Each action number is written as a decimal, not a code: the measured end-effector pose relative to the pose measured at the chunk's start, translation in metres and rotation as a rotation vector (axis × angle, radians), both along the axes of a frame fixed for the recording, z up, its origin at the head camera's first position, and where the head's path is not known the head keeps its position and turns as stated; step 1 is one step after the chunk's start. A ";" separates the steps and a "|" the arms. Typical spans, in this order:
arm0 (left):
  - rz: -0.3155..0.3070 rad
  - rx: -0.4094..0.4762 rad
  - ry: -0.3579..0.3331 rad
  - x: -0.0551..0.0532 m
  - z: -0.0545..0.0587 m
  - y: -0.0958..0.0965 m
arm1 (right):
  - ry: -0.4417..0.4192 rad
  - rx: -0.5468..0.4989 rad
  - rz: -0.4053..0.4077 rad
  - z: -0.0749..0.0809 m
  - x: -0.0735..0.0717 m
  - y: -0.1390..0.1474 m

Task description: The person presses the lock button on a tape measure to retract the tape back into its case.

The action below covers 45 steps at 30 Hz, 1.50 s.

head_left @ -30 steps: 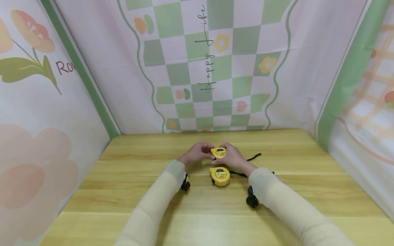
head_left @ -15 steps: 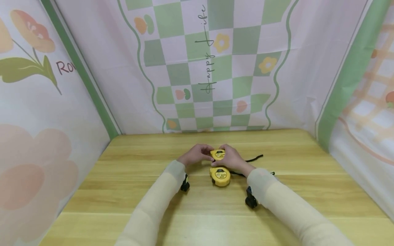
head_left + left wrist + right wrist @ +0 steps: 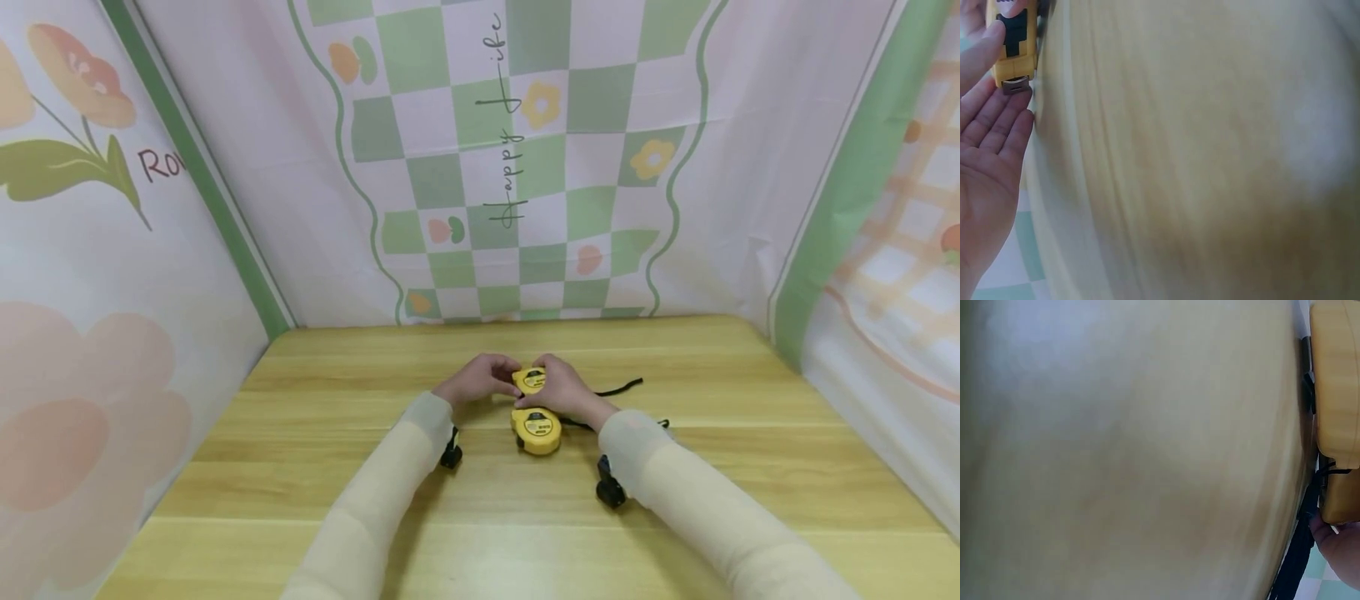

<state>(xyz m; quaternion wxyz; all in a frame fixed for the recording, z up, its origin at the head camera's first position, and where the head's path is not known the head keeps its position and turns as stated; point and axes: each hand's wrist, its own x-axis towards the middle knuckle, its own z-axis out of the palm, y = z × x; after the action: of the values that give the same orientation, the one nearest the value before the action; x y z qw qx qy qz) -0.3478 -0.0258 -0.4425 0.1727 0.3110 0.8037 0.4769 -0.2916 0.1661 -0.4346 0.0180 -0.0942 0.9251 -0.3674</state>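
Observation:
Two yellow tape measures with black straps stand at the middle of the wooden table. The left hand holds the left end of the far tape measure between thumb and fingers. In the left wrist view, the left thumb touches its front beside the black lock button; the other fingers extend around its metal hook. From the opposite side the right hand grips the same tape measure, covering its right part. Just nearer the person sits the second tape measure, untouched by the left hand and close under the right hand's fingers.
The far tape's black strap trails right across the table. The near tape's strap runs beneath the right wrist. Small black cameras hang at both wrists. Patterned cloth encloses the table's back and sides.
Both hands have shifted the far tape measure slightly toward the person and left, closer to the near tape measure. The near one stays in place.

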 end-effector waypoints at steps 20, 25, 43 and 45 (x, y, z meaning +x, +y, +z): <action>0.005 -0.008 0.043 0.001 -0.002 0.003 | -0.038 -0.045 0.016 0.002 0.000 0.004; 0.013 -0.019 0.040 0.002 -0.001 0.003 | -0.064 -0.069 0.019 0.003 0.000 0.005; 0.032 -0.014 0.043 0.006 0.001 0.004 | -0.150 -0.175 0.022 0.007 0.003 0.014; 0.033 -0.007 0.043 0.005 0.002 0.004 | -0.149 -0.173 0.030 0.008 0.002 0.016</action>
<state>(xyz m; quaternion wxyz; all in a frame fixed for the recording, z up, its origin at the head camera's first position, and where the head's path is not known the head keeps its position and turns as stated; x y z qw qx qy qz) -0.3424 -0.0219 -0.4407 0.1485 0.3071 0.8139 0.4702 -0.2894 0.1825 -0.4264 0.0838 -0.0817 0.8846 -0.4515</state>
